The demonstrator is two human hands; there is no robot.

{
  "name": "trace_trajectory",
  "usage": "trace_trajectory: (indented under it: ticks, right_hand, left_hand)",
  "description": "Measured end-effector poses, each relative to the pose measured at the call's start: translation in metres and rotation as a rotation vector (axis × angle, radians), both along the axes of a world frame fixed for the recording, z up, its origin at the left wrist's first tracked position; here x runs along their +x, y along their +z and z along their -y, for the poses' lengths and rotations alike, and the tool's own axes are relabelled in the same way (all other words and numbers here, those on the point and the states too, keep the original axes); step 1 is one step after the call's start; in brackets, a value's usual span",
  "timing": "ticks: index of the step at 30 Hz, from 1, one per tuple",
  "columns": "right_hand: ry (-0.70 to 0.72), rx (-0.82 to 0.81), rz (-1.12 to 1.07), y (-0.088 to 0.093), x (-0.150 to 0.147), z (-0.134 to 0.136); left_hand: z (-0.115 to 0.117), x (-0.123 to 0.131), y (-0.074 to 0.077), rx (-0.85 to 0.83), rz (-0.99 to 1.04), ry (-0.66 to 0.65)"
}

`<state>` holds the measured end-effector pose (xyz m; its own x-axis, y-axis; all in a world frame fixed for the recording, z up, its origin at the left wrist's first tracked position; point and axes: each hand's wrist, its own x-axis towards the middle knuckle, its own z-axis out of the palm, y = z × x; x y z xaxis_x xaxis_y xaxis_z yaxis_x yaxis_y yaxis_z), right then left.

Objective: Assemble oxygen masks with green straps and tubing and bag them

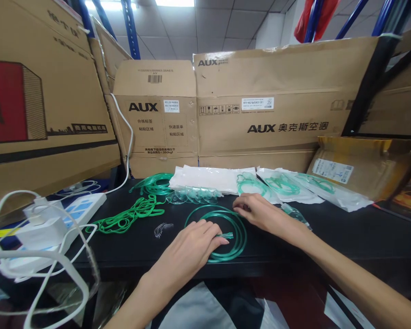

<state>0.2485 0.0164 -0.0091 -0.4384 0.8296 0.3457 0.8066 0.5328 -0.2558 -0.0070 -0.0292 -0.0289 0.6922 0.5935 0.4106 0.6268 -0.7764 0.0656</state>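
A coil of clear green tubing lies on the black tabletop in front of me. Between the thumb and fingers of my left hand is the tubing's end, a green connector that sticks out to the right. My right hand rests at the coil's upper right edge, fingers curled down; what is under its fingertips is hidden. Behind the coil are several clear plastic masks. A clear piece lies beyond my right forearm.
Green elastic cords and small metal strips lie left of the coil. A power strip with white cables fills the left. White packets, bagged tubing and cardboard boxes stand behind.
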Motion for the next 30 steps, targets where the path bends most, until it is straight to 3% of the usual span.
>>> trace_trajectory:
  ticks: [7, 18, 23, 26, 30]
  right_hand:
    - [-0.096, -0.097, 0.007, -0.012, 0.005, -0.001]
    - [-0.116, -0.141, -0.026, 0.006, -0.005, 0.047]
    - [-0.244, 0.098, -0.084, 0.015, 0.033, 0.059]
    - [-0.464, 0.325, -0.117, 0.007, 0.067, 0.061]
    - [-0.566, 0.099, -0.171, -0.020, 0.097, 0.062]
  left_hand:
    - [0.005, 0.004, -0.004, 0.082, -0.016, 0.069]
    - [0.004, 0.014, -0.014, 0.167, 0.089, 0.099]
    - [0.004, 0.014, -0.012, 0.133, 0.116, 0.081]
    - [0.006, 0.014, -0.008, 0.037, 0.171, 0.052]
    - [0.008, 0.014, 0.004, -0.138, 0.318, -0.005]
